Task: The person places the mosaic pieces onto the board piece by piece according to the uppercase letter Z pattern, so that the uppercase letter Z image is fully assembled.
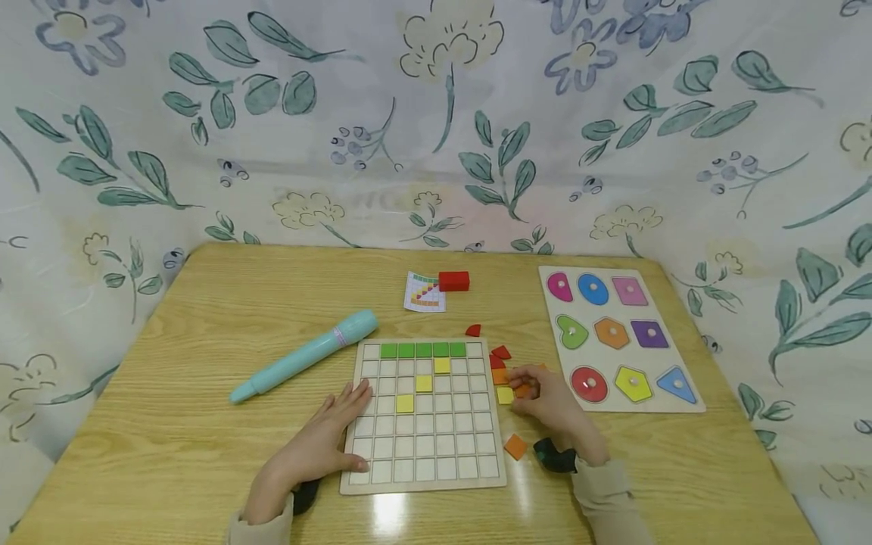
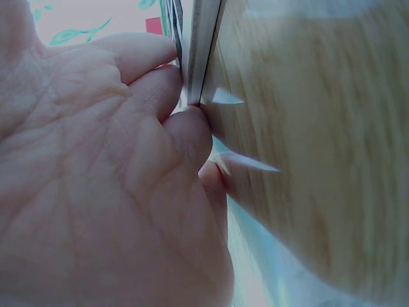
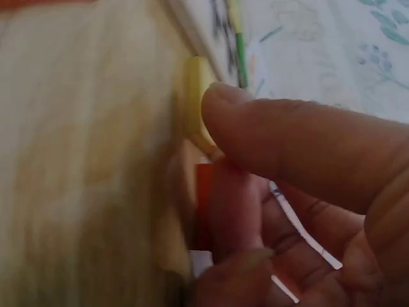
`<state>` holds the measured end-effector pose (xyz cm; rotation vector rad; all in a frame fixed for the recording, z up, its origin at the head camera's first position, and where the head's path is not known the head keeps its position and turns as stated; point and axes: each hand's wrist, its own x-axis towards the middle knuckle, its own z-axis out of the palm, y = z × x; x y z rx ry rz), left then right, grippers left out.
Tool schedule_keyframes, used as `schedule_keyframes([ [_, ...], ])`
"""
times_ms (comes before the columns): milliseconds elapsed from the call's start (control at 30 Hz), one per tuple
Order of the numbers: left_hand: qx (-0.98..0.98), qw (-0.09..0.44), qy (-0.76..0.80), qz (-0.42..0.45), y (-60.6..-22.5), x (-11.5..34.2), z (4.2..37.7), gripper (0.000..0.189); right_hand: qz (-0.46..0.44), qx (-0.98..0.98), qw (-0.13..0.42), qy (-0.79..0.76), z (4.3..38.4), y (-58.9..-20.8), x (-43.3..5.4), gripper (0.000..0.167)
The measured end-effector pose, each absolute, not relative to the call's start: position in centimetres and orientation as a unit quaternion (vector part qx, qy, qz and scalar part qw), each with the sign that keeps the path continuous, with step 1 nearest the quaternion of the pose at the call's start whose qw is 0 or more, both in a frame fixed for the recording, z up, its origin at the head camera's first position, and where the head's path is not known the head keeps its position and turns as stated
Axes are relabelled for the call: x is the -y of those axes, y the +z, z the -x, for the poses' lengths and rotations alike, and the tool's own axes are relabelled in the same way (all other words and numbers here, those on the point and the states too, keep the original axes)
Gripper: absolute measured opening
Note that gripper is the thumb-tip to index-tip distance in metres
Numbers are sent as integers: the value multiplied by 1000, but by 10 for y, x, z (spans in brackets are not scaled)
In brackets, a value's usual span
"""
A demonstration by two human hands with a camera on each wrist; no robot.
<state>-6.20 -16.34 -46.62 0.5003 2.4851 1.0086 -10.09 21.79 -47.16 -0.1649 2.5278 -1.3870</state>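
The left hand rests with fingers outstretched on the left edge of the wooden grid board, gripping nothing; easing that pressure might let the board slip, unsettling its green tiles. Just past the right edge, a neighbouring orange tile could get dragged along with the yellow tile, which the right hand seemingly pinches between thumb and bent forefinger.

tiles on board, card behind

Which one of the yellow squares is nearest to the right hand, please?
The yellow square at the right hand's thumb; it alone lies off the grid board, while the other three are on it.
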Motion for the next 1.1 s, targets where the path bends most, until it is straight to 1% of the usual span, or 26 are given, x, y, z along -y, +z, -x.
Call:
schedule_keyframes([
  [267,-889,207,367,-178,-463,163,61,105,55,-880,103,-461,102,-473,-212,33],
  [500,-889,208,368,-177,-465,163,61,105,71,-893,82,-436,101,-470,-207,31],
  [733,-889,206,366,-180,-464,163,61,105,75,-901,85,-419,101,-473,-206,28],
  [933,-890,200,366,-184,-462,163,61,105,46,-906,83,-412,101,-473,-204,20],
  [1100,-891,202,363,-182,-459,163,61,105,10,-904,58,-423,107,-469,-195,13],
])
